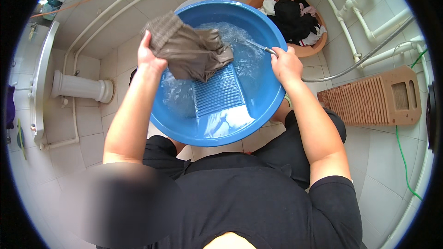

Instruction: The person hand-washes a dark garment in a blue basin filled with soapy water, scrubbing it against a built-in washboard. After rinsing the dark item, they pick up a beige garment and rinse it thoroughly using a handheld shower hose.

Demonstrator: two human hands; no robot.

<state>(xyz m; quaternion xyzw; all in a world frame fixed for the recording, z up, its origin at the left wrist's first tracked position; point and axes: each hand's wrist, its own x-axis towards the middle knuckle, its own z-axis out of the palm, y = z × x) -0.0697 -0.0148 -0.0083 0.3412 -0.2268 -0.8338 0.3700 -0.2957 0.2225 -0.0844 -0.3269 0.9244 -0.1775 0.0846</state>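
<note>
A wide blue tub (184, 134) with a ribbed washboard slope (219, 93) moulded into it stands before me, between my knees. Bubbly, stirred-up water (244, 57) lies in it. My left hand (151, 58) grips a brownish-grey garment (191, 50) by its ribbed edge, at the tub's left side. The cloth hangs bunched over the water and the top of the ridges. At the right rim, my right hand (288, 67) is closed round the end of a grey flexible hose (323, 79). Its thin metal nozzle (269, 50) points left over the water.
An orange-brown basin (307, 52) of black, white and pink clothes stands behind the tub, on the right. A brown washboard (357, 101) leans at the right near white pipes (348, 41) and a green cord (402, 157). A white pedestal sink (83, 87) is at the left.
</note>
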